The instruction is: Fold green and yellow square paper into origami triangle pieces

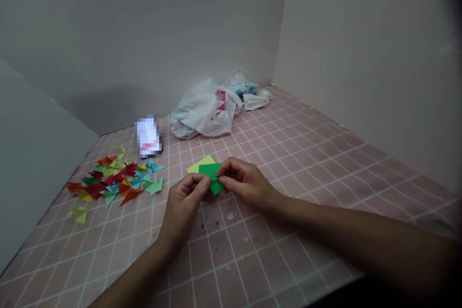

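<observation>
Green paper: one folded piece of green origami paper (208,170), held between the two hands above the middle of the desk, a flat panel on its upper side and a pointed corner below.
Left hand: one, the left hand (185,198), pinching the green piece's left side between thumb and bent fingers.
Right hand: one, the right hand (244,181), pinching its right side between thumb and forefinger, the other fingers curled.
Yellow paper: one yellow sheet (200,162), partly hidden just beyond the green piece; whether the two touch, I cannot tell.
Folded pieces: one loose cluster of folded paper pieces (111,178) to the left, in red, orange, yellow, blue and green; well over a dozen, overlapping too much for an exact count. One yellow folded piece (79,214) lies apart at the near side.
Phone: one smartphone (148,135), tilted up beyond the cluster, its lit screen blurred out.
Bag: one crumpled white plastic bag (202,110) with red print, near the back wall.
Packet: one blue-patterned packet (243,88) behind the bag, to its right, white crumpled material around it.
Desk: one desk (310,154) under a pink, white-gridded cover, with one pale mark and several dark specks near the hands.
Walls: three plain grey walls (173,19), at the left, back and right.
</observation>
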Demonstrator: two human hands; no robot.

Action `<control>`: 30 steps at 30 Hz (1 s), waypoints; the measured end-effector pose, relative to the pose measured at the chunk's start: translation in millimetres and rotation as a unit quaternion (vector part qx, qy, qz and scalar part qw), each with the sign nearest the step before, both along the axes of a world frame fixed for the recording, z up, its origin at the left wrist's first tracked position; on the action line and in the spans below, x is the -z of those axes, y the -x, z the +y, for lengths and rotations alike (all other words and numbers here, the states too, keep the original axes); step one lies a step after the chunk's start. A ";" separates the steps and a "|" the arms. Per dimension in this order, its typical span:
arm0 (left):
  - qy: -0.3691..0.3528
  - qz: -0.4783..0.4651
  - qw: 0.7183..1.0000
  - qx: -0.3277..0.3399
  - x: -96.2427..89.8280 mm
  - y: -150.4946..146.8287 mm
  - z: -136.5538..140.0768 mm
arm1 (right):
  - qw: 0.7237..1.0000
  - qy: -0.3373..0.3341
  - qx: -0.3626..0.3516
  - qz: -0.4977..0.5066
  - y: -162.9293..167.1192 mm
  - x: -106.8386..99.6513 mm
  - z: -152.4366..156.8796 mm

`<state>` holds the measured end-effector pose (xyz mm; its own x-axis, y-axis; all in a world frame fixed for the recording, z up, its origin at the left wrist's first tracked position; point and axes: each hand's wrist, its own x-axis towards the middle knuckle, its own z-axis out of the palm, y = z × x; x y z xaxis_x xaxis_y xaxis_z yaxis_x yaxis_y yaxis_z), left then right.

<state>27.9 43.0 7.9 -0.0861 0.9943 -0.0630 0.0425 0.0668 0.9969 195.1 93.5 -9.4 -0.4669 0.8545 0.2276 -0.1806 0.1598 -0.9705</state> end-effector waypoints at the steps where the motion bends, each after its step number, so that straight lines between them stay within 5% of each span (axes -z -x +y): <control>1: 0.002 0.001 1.000 -0.003 -0.5 -0.3 0.2 | 1.000 -0.003 -0.004 -0.004 0.0 0.4 0.1; 22: 0.033 0.003 0.999 0.015 2.9 0.4 3.3 | 0.999 0.023 -0.022 -0.016 1.3 2.2 0.1; 30: 0.034 -0.017 0.999 0.009 3.8 1.1 2.0 | 0.994 0.076 -0.050 0.053 -0.5 0.6 -0.2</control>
